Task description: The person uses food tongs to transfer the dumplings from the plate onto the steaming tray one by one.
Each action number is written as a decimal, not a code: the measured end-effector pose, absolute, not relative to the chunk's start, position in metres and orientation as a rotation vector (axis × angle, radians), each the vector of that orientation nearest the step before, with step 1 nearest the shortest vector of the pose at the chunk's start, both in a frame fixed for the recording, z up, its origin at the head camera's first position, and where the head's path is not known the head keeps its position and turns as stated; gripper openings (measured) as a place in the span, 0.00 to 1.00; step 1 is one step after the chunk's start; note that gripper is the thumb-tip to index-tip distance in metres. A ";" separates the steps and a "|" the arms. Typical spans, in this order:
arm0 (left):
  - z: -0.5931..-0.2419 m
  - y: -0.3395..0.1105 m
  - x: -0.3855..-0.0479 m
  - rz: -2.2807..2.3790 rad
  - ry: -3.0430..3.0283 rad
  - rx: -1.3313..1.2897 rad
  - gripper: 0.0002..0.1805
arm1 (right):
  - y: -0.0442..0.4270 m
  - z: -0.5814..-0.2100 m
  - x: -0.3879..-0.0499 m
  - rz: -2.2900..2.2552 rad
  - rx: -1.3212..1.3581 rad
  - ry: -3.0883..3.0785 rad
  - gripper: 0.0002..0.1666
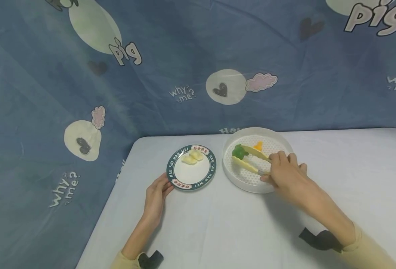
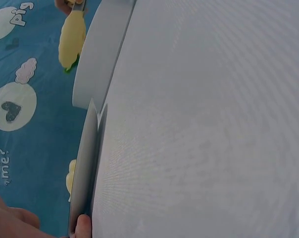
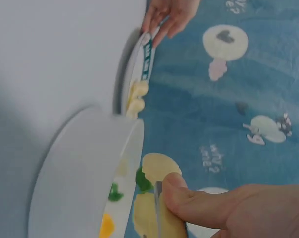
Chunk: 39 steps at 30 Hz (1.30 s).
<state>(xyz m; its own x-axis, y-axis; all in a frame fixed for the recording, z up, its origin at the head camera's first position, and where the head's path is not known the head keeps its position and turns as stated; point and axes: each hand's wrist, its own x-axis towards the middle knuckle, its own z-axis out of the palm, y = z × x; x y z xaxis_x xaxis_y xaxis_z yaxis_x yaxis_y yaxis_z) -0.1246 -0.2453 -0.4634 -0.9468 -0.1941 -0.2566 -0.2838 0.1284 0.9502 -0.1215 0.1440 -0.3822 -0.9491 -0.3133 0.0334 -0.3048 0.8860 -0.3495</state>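
The left hand (image 1: 155,198) (image 2: 13,223) pinches the near-left rim of a white plate with a dark green patterned border (image 1: 174,175) (image 2: 82,173), which holds several pale yellow pieces (image 1: 189,160). Over a round white tray (image 1: 229,172) (image 3: 75,173), the right hand (image 1: 293,181) (image 3: 228,208) grips yellow-tipped tongs (image 1: 246,165) (image 3: 160,168). A green piece (image 1: 239,152) (image 3: 142,179) sits between the tong tips; in the right wrist view it appears at tip level above the tray rim. An orange piece (image 1: 258,145) lies in the tray behind the tongs.
The plate stands left of the tray on a white-covered table (image 1: 218,231). A blue printed cloth (image 1: 171,56) hangs behind the table and down its left side. In the right wrist view a second green patch (image 3: 115,193) shows inside the tray.
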 end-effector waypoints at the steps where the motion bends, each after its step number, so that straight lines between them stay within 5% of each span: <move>1: -0.464 -0.245 -0.125 1.966 2.307 -0.492 0.31 | 0.148 -0.383 -0.121 -0.549 -0.496 3.030 0.34; 39: -0.464 -0.245 -0.125 1.999 2.302 -0.505 0.30 | 0.169 -0.399 -0.114 -0.372 -0.379 3.037 0.27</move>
<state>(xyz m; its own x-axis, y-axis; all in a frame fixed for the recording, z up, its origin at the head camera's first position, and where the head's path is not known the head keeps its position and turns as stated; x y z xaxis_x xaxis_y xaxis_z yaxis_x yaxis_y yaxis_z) -0.1253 -0.2449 -0.4638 -0.9453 -0.2101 -0.2497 -0.2767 0.1102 0.9546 -0.1143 0.1690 -0.3994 -0.9680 -0.2493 -0.0283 -0.2351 0.9407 -0.2446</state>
